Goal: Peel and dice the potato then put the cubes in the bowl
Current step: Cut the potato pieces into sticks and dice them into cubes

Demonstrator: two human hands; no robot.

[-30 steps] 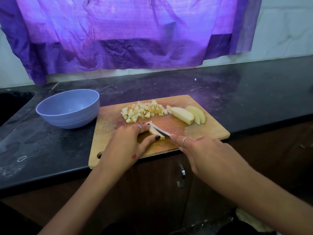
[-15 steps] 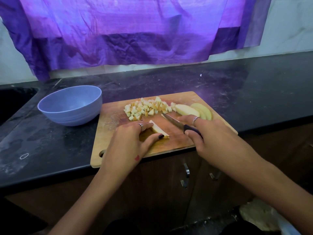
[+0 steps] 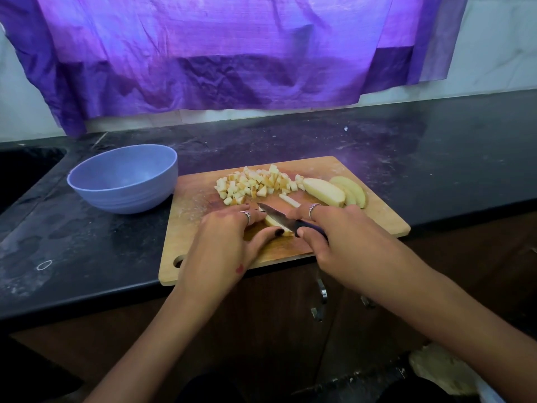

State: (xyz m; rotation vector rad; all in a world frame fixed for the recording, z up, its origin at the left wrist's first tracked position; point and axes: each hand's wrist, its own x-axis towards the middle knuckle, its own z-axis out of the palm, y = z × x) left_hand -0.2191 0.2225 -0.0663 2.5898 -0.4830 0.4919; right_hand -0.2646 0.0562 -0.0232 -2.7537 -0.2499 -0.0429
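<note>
Since half a second ago, the knife (image 3: pixel 280 218) has swung back from the far side of the board onto the slice under our left hand, and a cut stick (image 3: pixel 289 200) is now lying free just beyond the blade.

Reading left to right: the blue bowl (image 3: pixel 123 178) is sitting on the dark counter (image 3: pixel 72 242) just beside the cutting board (image 3: pixel 374 216), and we are seeing no cubes inside it. On the board, our left hand (image 3: pixel 223 242) is pinning a potato slice (image 3: pixel 276 223), fingers curled over it and thumb against its near edge. Beyond it, the heap of cubes (image 3: pixel 252 183) is lying at the far edge. Our right hand (image 3: pixel 345 242) is wrapping closed round the dark handle, the blade lying across the pinned slice. Further right, the uncut slices (image 3: pixel 337 191) are waiting, touching one another.

Progress, as we are judging it: peeling looks done, since the pieces are showing pale, though some cubes are carrying brownish faces. Dicing is perhaps half through. Left: finishing this slice, the stick, the waiting slices, then moving everything into the bowl.
</note>
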